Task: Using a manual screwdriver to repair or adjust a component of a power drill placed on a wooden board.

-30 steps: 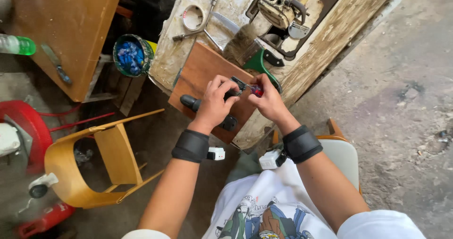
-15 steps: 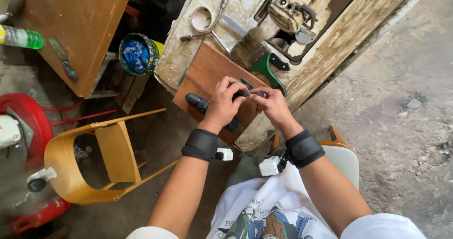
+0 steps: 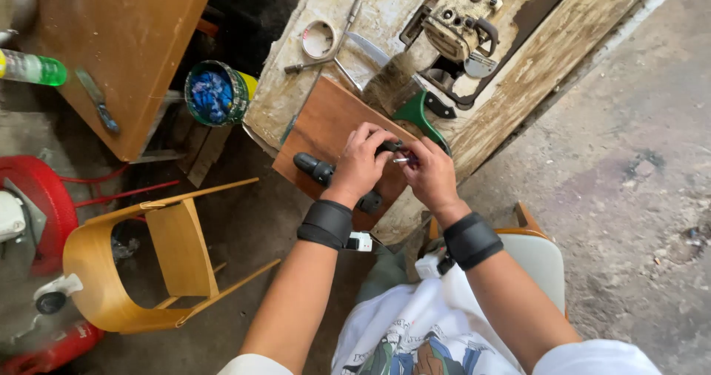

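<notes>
My left hand [image 3: 363,160] grips a black power drill [image 3: 315,168] that lies across a brown wooden board [image 3: 326,119] on the edge of a worn workbench. My right hand [image 3: 429,173] pinches a small metal bit [image 3: 400,159] at the drill's front end, right beside the left fingers. Both wrists wear black bands. The drill's chuck is mostly hidden under my fingers.
On the workbench [image 3: 518,64] lie a green-handled saw [image 3: 418,112], a metal ring [image 3: 318,38], a wrench [image 3: 344,27] and a chainsaw body [image 3: 459,34]. A blue-filled can [image 3: 215,94] sits below. A bent plywood chair frame [image 3: 141,264], a red machine [image 3: 33,205] and a brown table [image 3: 118,42] stand left.
Both hands have stayed on the drill, with the fingers shifting slightly at its front end. The view has drifted a little; the red part at the right fingers a second ago is out of sight.
</notes>
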